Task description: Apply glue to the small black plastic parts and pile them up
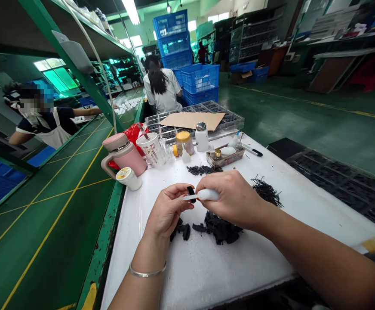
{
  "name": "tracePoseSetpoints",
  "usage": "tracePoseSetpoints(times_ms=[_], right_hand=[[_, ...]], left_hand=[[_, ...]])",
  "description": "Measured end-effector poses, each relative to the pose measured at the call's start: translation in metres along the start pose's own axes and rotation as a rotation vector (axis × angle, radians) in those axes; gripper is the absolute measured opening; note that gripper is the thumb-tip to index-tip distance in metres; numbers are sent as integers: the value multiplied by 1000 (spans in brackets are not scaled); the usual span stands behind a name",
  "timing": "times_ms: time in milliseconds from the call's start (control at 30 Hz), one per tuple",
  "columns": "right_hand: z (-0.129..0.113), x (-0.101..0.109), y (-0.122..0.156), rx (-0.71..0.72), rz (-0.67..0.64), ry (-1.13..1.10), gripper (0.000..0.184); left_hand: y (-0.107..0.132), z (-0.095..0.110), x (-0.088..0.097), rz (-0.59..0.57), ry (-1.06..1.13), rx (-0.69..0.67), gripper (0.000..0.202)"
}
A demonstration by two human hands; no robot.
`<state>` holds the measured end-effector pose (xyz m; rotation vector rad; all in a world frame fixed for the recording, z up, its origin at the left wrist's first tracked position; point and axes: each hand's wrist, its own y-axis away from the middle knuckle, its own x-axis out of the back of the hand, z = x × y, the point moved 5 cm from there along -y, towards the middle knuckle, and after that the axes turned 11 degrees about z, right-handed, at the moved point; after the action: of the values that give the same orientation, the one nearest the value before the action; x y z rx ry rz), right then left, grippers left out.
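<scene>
Squeeze bottle of white plastic is clenched in the right hand, its thin nozzle reaching across to a small black piece that is pinched in the left hand, both held above a white table. A metal bangle is worn on the left wrist. Below the hands, a heap of black scraps is lying, and black strips are piled just beyond the right hand. Farther along are placed a pink tumbler, a patterned cup, a yellow-lidded jar and a steel-capped bottle, any print on them being too small to be read. Cardboard is laid over a clear tray, with blue crates stacked behind it and a co-worker seen from the back beside them
</scene>
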<state>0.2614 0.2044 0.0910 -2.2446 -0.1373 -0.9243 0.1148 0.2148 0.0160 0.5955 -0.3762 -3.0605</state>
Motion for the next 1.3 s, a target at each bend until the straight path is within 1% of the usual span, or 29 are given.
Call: tracePoseSetpoints(times_ms=[100,200,300,367,433,500,633,733,833,1000,1167,1233,1300], right_hand=[[2,-5,2,47,-9,62,16],[3,-11,5,91,-8,134,13],[3,-17,8,134,12,201,11],[5,-20,10,145,23,208,11],[9,-21,10,107,18,145,14],[15,-20,9,12,9,16,13],[29,-15,5,-204,-15,-256,6],[34,-16,3,-292,-73,-415,7],[37,-20,3,-328,-94,-488,14],[40,-27,6,-336,-33,-464,22],[42,-26,6,-315,10,-434,25],[45,-26,7,-360,4,-493,26],[49,-25,7,-437,14,-626,26]], left_hand=[[-1,0,0,27,-31,-33,23],[-2,-1,0,63,-76,-73,21],[-3,-2,0,71,-118,-126,22],[-4,-2,0,71,-138,-170,23],[-5,-2,1,77,-162,-195,23],[-5,-3,2,73,-184,-191,21],[-2,-2,-1,40,-197,-179,18],[0,-1,-2,17,-206,-185,18],[0,0,-3,3,-212,-212,19],[1,1,-5,3,-253,-225,20],[4,4,-8,-13,-287,-234,22],[4,5,-8,7,-309,-242,24],[4,7,-5,57,-329,-256,24]])
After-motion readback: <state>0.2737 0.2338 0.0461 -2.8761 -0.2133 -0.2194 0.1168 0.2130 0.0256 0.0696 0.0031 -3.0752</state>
